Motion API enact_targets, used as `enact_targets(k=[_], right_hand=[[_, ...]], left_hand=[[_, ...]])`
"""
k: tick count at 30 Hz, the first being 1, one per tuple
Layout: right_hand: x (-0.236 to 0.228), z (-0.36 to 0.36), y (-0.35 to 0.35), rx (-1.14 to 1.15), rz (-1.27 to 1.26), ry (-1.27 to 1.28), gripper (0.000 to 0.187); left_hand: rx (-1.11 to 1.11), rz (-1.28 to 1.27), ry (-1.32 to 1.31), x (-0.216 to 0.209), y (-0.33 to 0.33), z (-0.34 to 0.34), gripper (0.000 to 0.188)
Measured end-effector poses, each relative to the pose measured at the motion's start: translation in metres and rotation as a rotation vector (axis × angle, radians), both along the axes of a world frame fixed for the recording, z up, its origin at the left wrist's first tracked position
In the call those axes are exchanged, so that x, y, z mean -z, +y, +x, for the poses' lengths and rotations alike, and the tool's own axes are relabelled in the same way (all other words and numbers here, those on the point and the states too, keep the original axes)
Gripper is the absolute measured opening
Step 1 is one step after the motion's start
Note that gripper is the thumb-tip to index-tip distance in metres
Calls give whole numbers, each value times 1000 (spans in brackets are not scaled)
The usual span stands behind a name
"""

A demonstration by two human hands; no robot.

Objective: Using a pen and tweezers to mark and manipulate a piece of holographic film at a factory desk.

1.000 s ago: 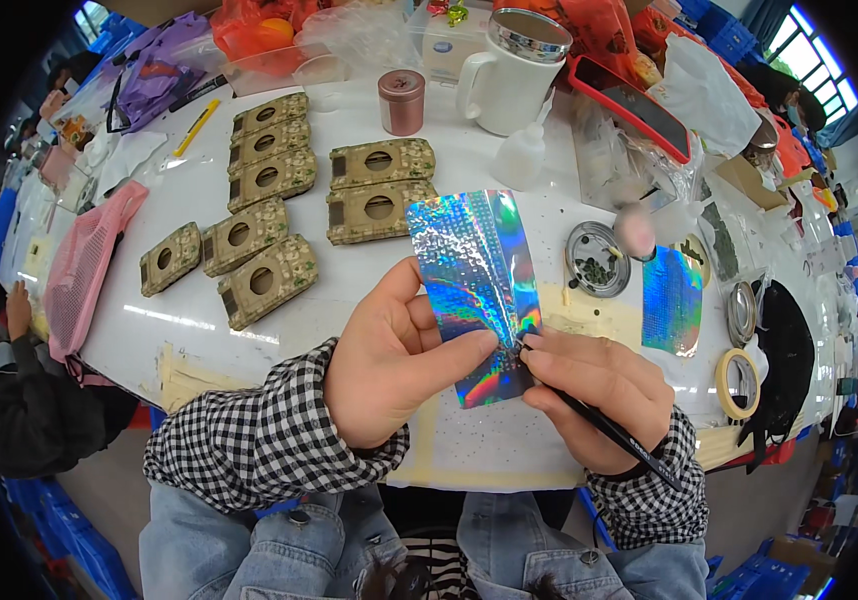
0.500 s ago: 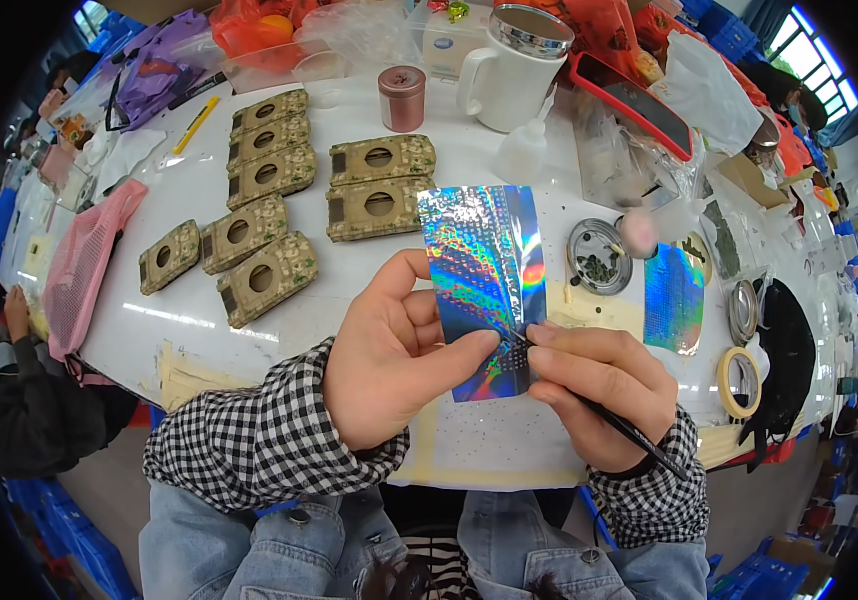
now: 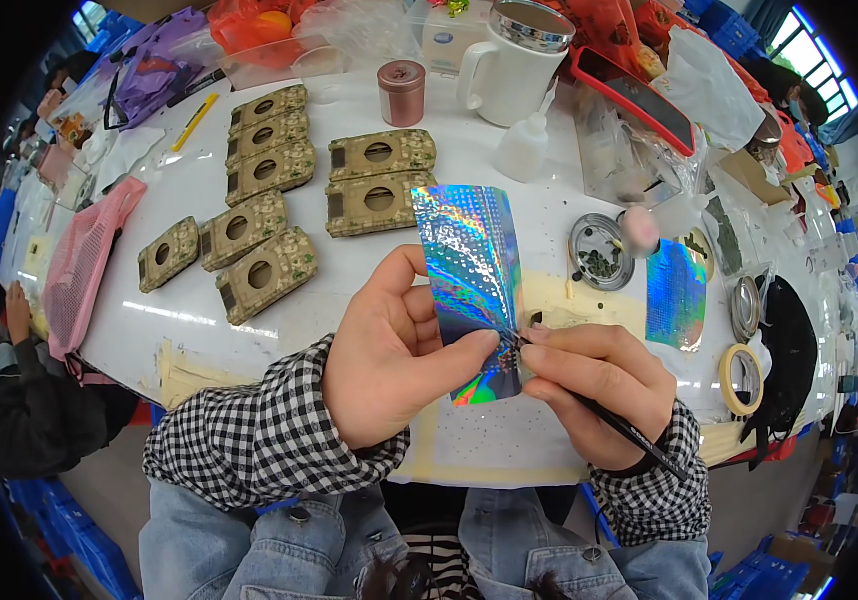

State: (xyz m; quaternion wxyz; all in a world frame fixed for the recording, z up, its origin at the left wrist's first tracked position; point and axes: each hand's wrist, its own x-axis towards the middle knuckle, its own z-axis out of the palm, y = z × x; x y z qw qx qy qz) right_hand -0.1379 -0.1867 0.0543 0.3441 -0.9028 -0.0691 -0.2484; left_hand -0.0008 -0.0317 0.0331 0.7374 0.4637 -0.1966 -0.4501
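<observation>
A shiny holographic sticker sheet [image 3: 471,265], patterned with rows of small marks, stands upright before me. My left hand [image 3: 394,345] pinches its lower part, thumb in front and fingers behind. Between the fingers of my right hand [image 3: 604,385] is a slim black pair of tweezers [image 3: 629,430], its tips at the sheet's right edge beside my left thumb. Whether the tips hold a piece, I cannot tell. Beyond my left hand lie several camouflage-patterned model tank hulls [image 3: 267,275], each with a round hole on top.
To the right are a round dish [image 3: 601,250] of small dark green parts, a second holographic sheet [image 3: 676,295] and a tape roll [image 3: 741,380]. A white mug [image 3: 514,70], squeeze bottle [image 3: 522,148], pink canister [image 3: 402,93] and red-cased phone [image 3: 634,100] stand or lie farther back.
The sheet has turned and bent slightly, its right edge shifting left, and its reflections have changed. My right hand and the tweezers have moved slightly left with it; my left hand keeps its pinch.
</observation>
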Motion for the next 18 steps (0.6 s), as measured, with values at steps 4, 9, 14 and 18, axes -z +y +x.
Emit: enact_targets(k=[4,9,14,18], right_hand=[[1,-1,0,3,10,8,34],[2,-1,0,2,37,15,34],[0,0,0,4,43,18,32],[-2,-1,1,12,48,40,32]], left_hand=[[-3,5,0,0,0,-1,51],[1,8,-8,0,0,0,51],[-9,2,-15,0,0,-1,51],[-9,14,-13,-1,1,-1,52]])
